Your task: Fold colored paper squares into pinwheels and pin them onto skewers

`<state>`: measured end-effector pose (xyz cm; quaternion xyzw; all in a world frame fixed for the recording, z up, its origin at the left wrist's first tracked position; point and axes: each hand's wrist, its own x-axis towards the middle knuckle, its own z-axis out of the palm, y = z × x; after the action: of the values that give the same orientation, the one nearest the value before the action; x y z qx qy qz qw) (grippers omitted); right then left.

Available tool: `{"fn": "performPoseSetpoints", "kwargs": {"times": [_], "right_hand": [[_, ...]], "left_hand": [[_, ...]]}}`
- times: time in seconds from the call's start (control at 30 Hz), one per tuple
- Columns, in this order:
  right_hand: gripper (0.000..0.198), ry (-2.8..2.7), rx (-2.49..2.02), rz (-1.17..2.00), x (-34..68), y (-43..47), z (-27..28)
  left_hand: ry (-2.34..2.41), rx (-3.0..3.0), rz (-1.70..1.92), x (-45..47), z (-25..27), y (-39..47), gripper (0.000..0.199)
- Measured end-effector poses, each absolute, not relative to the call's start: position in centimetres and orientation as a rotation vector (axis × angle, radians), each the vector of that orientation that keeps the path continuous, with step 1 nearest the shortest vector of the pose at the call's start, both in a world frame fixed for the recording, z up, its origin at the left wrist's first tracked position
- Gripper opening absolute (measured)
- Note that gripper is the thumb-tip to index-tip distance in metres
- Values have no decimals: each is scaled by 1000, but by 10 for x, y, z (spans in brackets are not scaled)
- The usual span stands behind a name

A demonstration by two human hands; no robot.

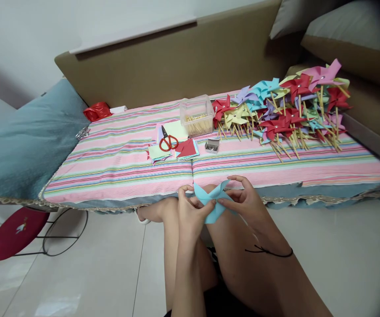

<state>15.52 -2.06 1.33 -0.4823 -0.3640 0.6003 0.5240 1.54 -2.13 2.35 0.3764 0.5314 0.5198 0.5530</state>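
Blue paper pinwheel (213, 214): held between both hands above the person's knees, just off the near edge of the couch seat, its folded blades fanned out and its centre partly covered by the thumbs.
Left hand (190, 210): fingers curled nearly closed, thumb pressed on the pinwheel near its middle, the other fingers at its left side.
Right hand (247, 201): partly closed, thumb on the paper near the centre, index finger arched toward the upper right blade tip; grip of the fingers behind the paper cannot be told.
Black cord (276, 253): tied around the right wrist.
Striped cloth (110, 167): spread over the seat beyond the hands.
Scissors (168, 137): red-handled, lying on paper sheets left of the seat's middle.
Red paper (186, 149): just right of the scissors' handles.
Small box (211, 147): lid raised, small metallic pieces inside, right of the red paper.
Clear container (190, 107): behind the small box, holding thin sticks (199, 127).
Pinwheels on sticks (277, 127): many colours, heaped at far right.
Red bag (97, 111): far left, beside a white roll (118, 109).
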Motion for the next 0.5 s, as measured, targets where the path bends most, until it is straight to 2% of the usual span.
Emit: {"fn": "performPoseSetpoints", "kwargs": {"times": [0.5], "right_hand": [[66,-839,-1214,1395,154,-20,15]], "left_hand": [[1186,815,1171,13,33,-23,66]]}}
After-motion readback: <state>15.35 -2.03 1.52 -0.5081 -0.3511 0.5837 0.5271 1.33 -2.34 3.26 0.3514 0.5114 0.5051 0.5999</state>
